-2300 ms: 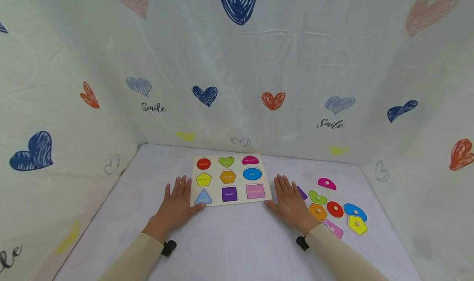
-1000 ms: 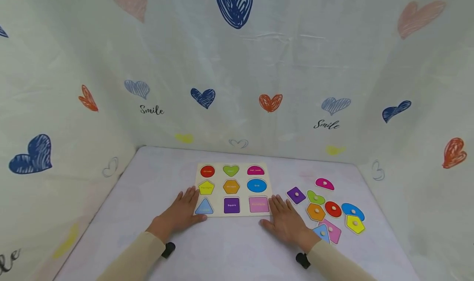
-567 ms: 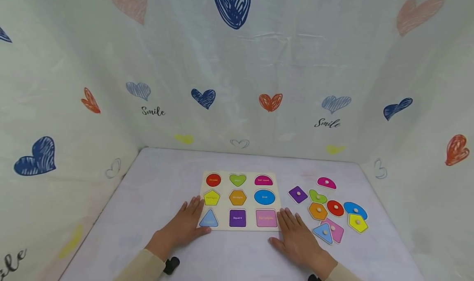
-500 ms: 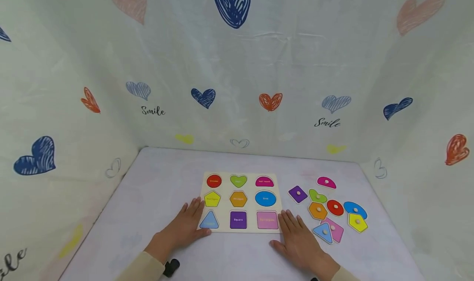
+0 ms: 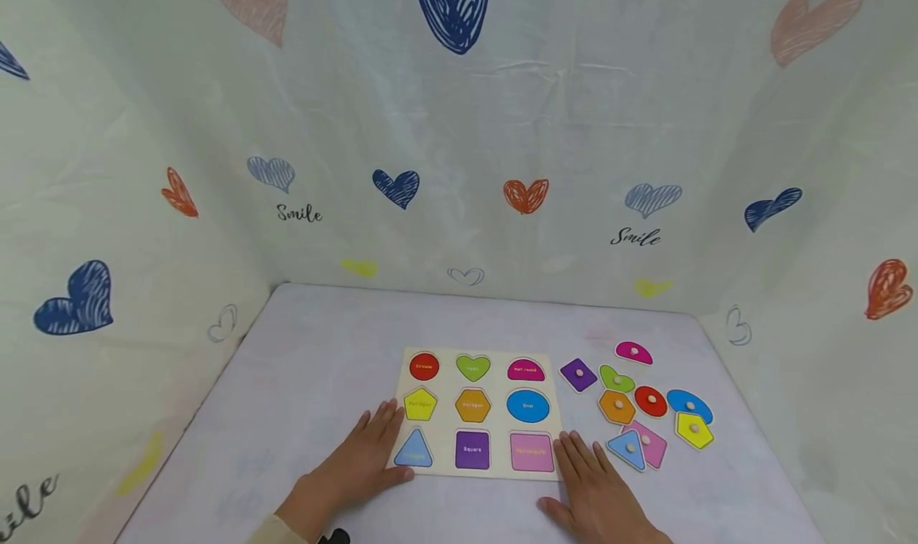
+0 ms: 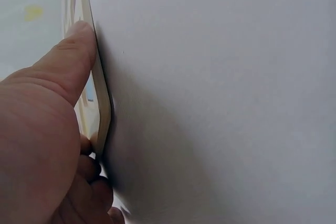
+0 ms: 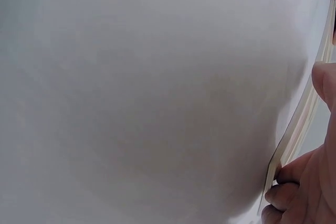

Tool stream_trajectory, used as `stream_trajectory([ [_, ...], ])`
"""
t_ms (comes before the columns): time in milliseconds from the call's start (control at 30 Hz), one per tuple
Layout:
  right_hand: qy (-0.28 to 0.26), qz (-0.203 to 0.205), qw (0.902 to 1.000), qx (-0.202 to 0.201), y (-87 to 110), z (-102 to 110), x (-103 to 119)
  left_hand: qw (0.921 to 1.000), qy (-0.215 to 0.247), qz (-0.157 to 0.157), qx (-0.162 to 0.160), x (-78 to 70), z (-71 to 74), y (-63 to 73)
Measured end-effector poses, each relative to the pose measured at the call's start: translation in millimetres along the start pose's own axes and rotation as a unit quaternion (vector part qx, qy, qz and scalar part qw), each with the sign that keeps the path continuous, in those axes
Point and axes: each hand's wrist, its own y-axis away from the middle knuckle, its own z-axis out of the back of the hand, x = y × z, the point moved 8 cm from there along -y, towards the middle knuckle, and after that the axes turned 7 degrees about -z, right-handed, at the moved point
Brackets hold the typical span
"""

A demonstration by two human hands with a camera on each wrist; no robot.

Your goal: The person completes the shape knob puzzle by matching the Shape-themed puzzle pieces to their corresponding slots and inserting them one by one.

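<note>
A pale wooden shape board [image 5: 443, 450] lies flat on the white table, printed with coloured shapes and their names. At its left edge my left hand [image 5: 355, 458] rests with straight fingers, its thumb at the near corner. My right hand [image 5: 601, 492] lies along the right near corner, fingers extended, thumb spread apart toward the left. In the left wrist view the thumb [image 6: 76, 51] touches the board's edge [image 6: 103, 106]. The right wrist view has fingertips [image 7: 283, 195] at the board's side edge [image 7: 286, 148].
Loose knobbed pieces lie to the right: a purple square [image 5: 574, 369], green heart [image 5: 612, 375], orange hexagon [image 5: 610, 405], red circle [image 5: 645, 394], pink half round [image 5: 631, 348], blue oval [image 5: 684, 399], yellow pentagon [image 5: 688, 436], and a blue triangle [image 5: 622, 456] overlapping a pink rectangle [image 5: 654, 448].
The board has slid toward me and somewhat to the right, with both hands moving along at its edges. The purple square, earlier partly behind the right hand, shows fully. The loose pieces stay put.
</note>
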Motion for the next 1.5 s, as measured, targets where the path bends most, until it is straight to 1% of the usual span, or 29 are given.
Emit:
stream_trajectory([
  [167,-0.004,-0.007,1.0,0.005,8.5,-3.6,-1.0,1.0,-0.006,0.002,0.005,-1.5,0.2,6.0],
  [333,-0.003,-0.01,0.9999,0.003,10.2,-5.6,-0.5,0.9999,-0.012,-0.004,0.003,-2.4,2.1,9.0],
  [533,0.002,-0.009,0.9999,-0.005,9.8,-3.5,-0.9,0.9985,-0.049,-0.023,0.003,1.1,5.5,7.9],
  [600,0.006,-0.006,0.9999,-0.007,9.0,-2.3,-0.8,0.9981,-0.056,-0.025,0.008,3.2,7.3,7.8],
  [733,0.03,0.007,0.9994,-0.015,5.3,1.6,-0.3,0.9977,-0.059,-0.027,0.018,4.8,8.9,7.9],
  [833,0.05,0.014,0.9984,-0.02,2.0,4.3,-1.4,0.9975,-0.06,-0.031,0.021,3.6,7.5,7.2],
  [967,0.06,0.022,0.9978,-0.019,-0.8,6.0,-3.8,0.9975,-0.056,-0.035,0.023,1.0,5.8,6.0],
  [1067,0.06,0.027,0.9977,-0.018,-2.0,7.6,-5.0,0.9975,-0.057,-0.035,0.025,0.4,6.1,5.9],
  [1300,0.043,0.024,0.9986,-0.02,-5.1,11.9,-6.5,0.9962,-0.075,-0.035,0.026,3.8,4.6,3.4],
  [1500,0.043,0.024,0.9981,-0.039,-10.5,13.9,-8.9,0.9957,-0.084,-0.037,0.015,5.9,2.3,0.8],
])
